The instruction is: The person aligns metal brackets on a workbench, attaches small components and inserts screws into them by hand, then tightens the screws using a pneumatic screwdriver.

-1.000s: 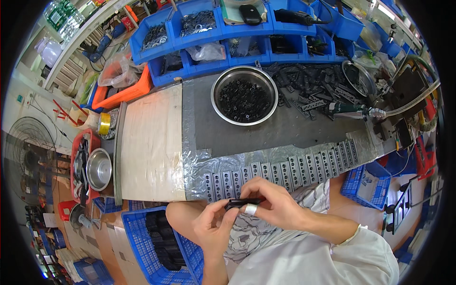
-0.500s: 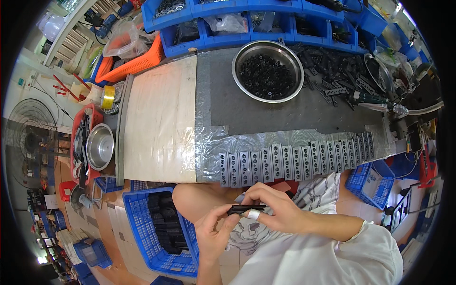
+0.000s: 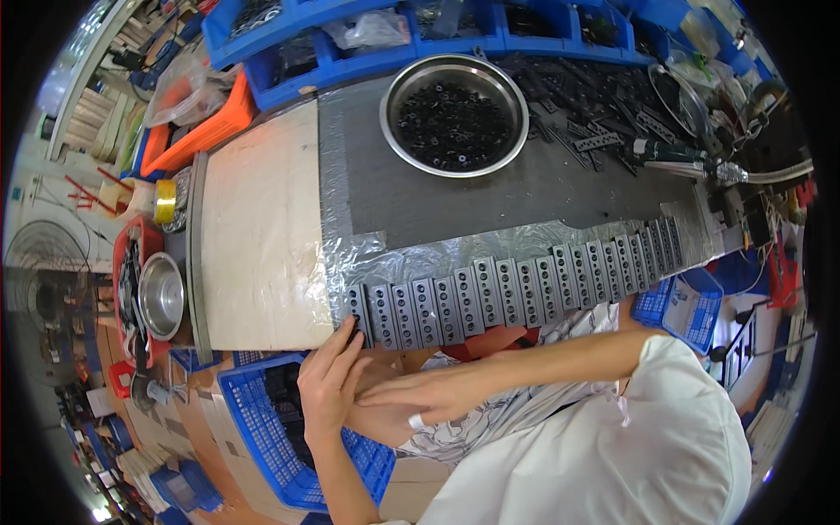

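Observation:
A row of black drilled metal blocks (image 3: 466, 302) lies side by side along the near edge of the table. At the row's left end, my left hand (image 3: 328, 378) pinches the near end of the last drilled block (image 3: 356, 302), which lies among the others. Its fingertips partly cover that end. My right hand (image 3: 442, 391) is just right of the left one, above my leg, with fingers stretched out and nothing seen in it. A white band wraps one of its fingers. Its fingertips come close to my left hand; whether they touch is unclear.
A steel bowl (image 3: 455, 166) of small black parts stands at the table's far middle. Loose black strips (image 3: 599, 140) and a power driver (image 3: 669, 153) lie to its right. Blue bins (image 3: 367, 66) line the back. Below the table's left side is a blue crate (image 3: 249, 420) of black pieces.
Both hands held a small black piece over my lap. Now the left has gone forward to the row's left end, and the right has opened and moved left. The view has shifted.

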The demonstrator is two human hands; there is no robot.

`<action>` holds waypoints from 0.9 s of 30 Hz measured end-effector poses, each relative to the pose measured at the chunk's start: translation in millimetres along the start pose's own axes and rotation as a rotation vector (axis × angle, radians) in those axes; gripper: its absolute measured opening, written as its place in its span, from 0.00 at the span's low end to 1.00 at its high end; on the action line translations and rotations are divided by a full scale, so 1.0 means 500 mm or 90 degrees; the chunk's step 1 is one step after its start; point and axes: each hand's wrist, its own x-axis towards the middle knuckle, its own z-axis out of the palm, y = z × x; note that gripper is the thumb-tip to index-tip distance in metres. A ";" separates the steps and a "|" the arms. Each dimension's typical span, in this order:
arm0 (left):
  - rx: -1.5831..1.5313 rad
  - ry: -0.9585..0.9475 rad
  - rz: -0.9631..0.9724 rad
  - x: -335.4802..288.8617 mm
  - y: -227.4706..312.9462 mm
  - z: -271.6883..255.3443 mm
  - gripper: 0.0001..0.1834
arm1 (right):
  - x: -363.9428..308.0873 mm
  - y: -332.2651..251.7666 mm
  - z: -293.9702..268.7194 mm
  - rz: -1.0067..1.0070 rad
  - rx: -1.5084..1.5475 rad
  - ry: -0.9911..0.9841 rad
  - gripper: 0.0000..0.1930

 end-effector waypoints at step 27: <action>-0.127 0.115 -0.095 0.040 0.036 0.012 0.08 | 0.000 -0.173 -0.422 0.024 -0.804 0.498 0.18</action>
